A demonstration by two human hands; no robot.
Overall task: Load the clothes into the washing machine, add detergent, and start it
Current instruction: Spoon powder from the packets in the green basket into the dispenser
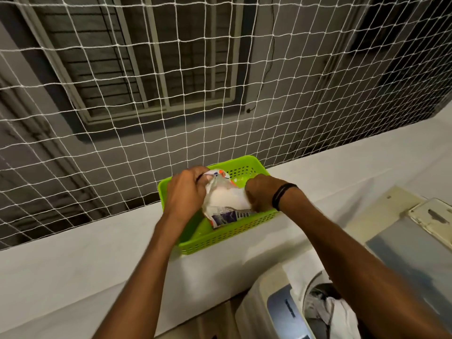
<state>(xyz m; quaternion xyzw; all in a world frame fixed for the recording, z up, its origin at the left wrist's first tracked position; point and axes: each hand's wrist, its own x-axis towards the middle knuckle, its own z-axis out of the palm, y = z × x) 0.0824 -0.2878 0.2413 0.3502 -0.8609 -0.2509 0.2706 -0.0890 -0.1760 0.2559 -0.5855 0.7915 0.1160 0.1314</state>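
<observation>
while detergent pouch [226, 200] sits in green basket [220, 238], left grip [184, 193] pinches its top, right grip [260, 193] clutches its side.

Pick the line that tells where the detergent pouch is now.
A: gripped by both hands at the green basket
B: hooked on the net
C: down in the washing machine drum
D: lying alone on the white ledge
A: the left hand and the right hand both grip the detergent pouch, its lower end down in the green basket.
</observation>
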